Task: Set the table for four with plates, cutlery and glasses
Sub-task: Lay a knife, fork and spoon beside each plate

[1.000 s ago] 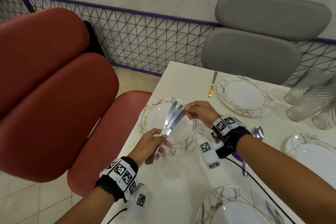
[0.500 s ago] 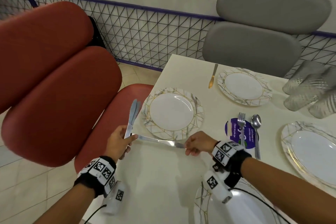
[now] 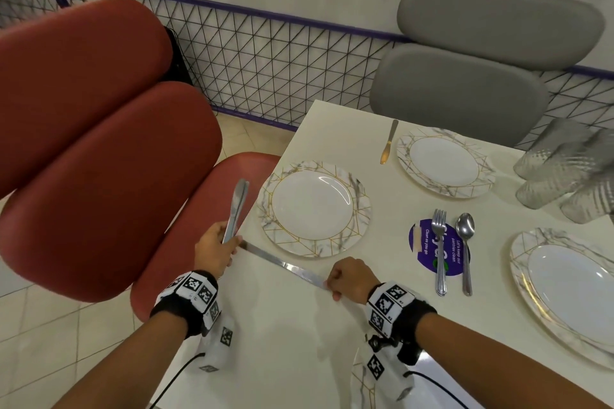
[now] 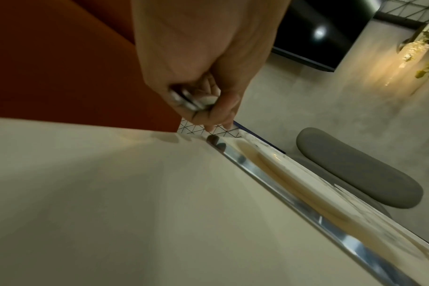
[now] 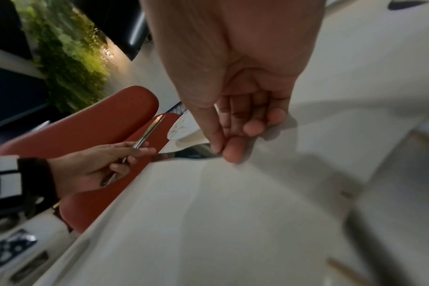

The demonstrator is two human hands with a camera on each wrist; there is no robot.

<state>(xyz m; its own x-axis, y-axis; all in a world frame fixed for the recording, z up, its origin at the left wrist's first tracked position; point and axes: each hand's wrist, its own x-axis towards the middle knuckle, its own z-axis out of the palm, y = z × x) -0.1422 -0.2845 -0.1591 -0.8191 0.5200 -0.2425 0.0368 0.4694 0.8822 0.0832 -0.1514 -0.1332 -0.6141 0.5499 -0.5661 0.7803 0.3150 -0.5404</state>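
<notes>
My right hand (image 3: 350, 279) pinches one knife (image 3: 282, 264) lying flat on the table (image 3: 299, 325), just beside the near-left plate (image 3: 314, 207). My left hand (image 3: 216, 247) grips two more knives (image 3: 236, 209) out past the table's left edge, over the red chair (image 3: 99, 149). Four plates, one fork (image 3: 440, 249), one spoon (image 3: 465, 249).

**One knife comes out of the bunch**

The right hand (image 3: 349, 279) now pinches a single knife (image 3: 282, 264) low over the table (image 3: 282, 342), just beside the nearest plate (image 3: 314, 209). A second ago it sat fanned above that plate with the rest. The left hand (image 3: 214, 247) has drawn the remaining knives (image 3: 236, 209) off past the plate's left rim.
</notes>
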